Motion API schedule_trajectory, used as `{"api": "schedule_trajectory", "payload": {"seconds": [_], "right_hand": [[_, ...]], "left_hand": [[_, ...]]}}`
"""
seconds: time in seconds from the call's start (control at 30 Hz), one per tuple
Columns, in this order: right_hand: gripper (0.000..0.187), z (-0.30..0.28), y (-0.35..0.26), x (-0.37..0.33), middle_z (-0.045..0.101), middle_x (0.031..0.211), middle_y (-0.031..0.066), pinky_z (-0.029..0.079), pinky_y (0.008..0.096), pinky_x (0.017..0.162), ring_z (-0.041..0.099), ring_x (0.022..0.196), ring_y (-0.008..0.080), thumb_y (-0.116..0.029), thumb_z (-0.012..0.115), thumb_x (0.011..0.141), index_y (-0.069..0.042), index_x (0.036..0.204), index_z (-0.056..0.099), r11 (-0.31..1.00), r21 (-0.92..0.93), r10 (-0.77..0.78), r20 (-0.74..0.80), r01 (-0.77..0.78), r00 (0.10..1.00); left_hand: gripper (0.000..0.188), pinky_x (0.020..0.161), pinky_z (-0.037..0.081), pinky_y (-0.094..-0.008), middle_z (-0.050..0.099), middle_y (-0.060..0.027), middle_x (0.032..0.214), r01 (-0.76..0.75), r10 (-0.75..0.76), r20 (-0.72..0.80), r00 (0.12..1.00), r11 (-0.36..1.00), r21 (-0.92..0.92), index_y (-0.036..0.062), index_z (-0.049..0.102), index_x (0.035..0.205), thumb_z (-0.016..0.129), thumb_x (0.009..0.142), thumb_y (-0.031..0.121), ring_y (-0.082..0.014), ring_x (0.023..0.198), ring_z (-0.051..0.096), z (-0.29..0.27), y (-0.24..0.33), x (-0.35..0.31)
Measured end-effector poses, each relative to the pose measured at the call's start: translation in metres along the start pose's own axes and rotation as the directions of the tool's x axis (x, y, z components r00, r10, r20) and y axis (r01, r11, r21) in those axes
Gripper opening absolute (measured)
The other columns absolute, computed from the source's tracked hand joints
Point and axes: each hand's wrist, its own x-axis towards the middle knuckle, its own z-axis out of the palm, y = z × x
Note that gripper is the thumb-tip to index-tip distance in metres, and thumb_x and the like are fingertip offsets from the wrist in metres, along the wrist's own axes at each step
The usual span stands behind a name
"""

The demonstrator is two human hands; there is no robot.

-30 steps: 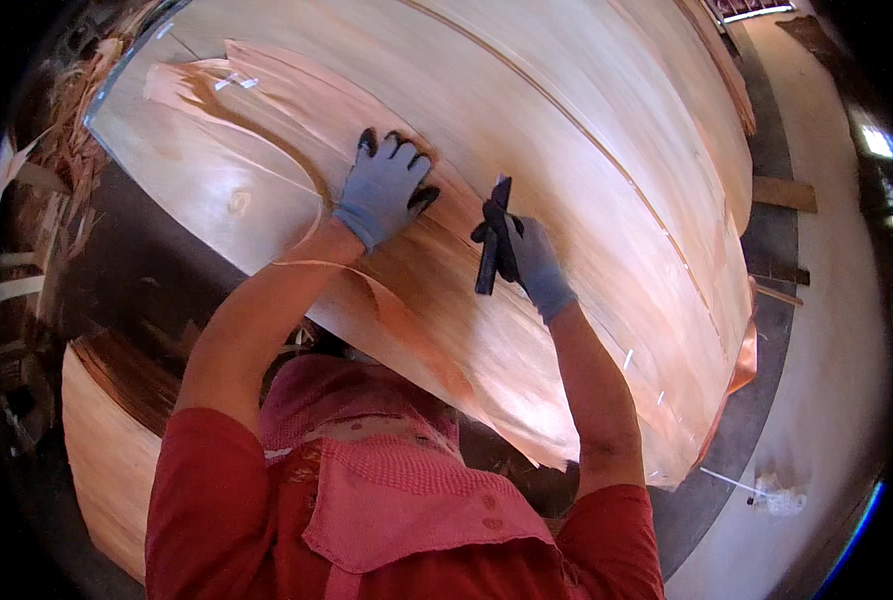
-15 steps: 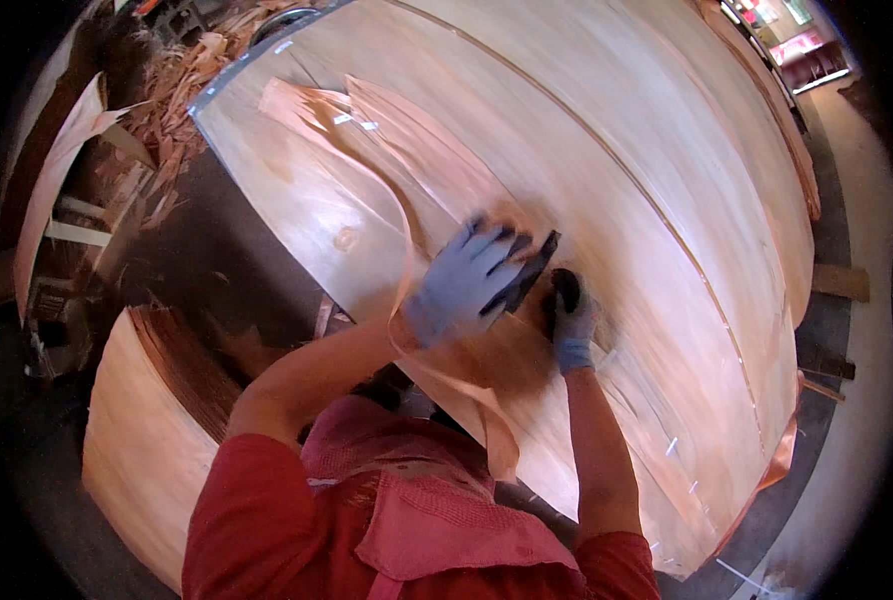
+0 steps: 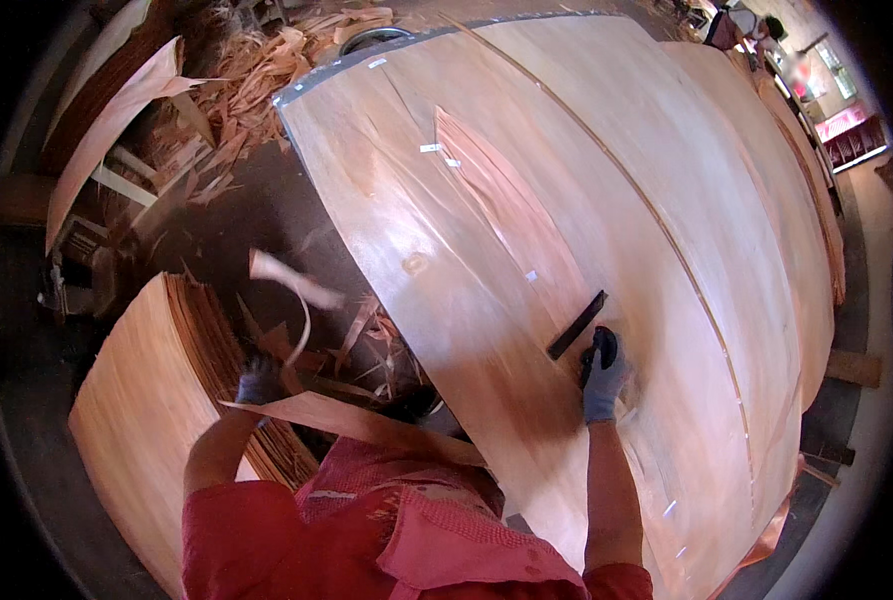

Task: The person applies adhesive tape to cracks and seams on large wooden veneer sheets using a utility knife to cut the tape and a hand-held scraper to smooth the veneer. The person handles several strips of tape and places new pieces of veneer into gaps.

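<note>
My left hand [image 3: 259,380], in a grey glove with dark fingers, is at the left beside a veneer stack [image 3: 156,370]. Its blurred fingers appear closed on a long, curling veneer strip [image 3: 356,420], one end of which swings blurred over the floor. My right hand [image 3: 604,378], gloved alike, rests on the large pale veneer sheet [image 3: 506,330] with its fingers curled; anything under them is hidden. Just beyond its fingertips a flat black blade-like bar [image 3: 578,325] lies on the sheet. A pinkish veneer patch [image 3: 501,205] with small white tape pieces reaches toward the bar.
Torn veneer scraps [image 3: 266,80] are heaped on the floor at the far left. More veneer sheets [image 3: 116,120] stand near the left rim. A thin brown strip [image 3: 656,220] runs along the big sheet. Another person [image 3: 741,28] is at the far right.
My left hand has moved from the sheet's middle to the left, off its edge, carrying the loose veneer strip. My right hand remains beside the black bar. The view has shifted.
</note>
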Motion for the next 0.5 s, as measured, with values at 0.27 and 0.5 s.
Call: {"api": "schedule_trajectory", "payload": {"seconds": [0.27, 0.5], "right_hand": [[0.025, -0.010, 0.008, 0.000, 0.070, 0.105, 0.0118, 0.052, 0.0317, 0.085, 0.066, 0.093, 0.0194, 0.004, 0.053, 0.091, 0.001, 0.112, 0.065, 0.997, 0.047, -0.050, -0.114, 0.055, 0.992], [0.028, 0.000, 0.007, 0.001, 0.070, 0.106, 0.0108, 0.051, 0.0336, 0.085, 0.066, 0.093, 0.0213, 0.005, 0.053, 0.090, 0.001, 0.116, 0.063, 0.998, 0.059, 0.015, 0.013, -0.015, 1.000]], "left_hand": [[0.059, 0.104, 0.044, -0.0399, 0.054, -0.0148, 0.139, -0.385, 0.621, 0.166, 0.766, 0.650, -0.655, 0.0153, 0.050, 0.140, 0.058, 0.085, 0.037, -0.0344, 0.126, 0.052, -0.117, 0.142, -0.026], [0.031, 0.083, 0.050, -0.0363, 0.071, -0.0145, 0.097, -0.352, 0.721, -0.075, 0.689, 0.242, -0.904, 0.0022, 0.068, 0.107, 0.064, 0.089, 0.027, -0.0182, 0.090, 0.064, -0.132, 0.177, -0.023]]}}
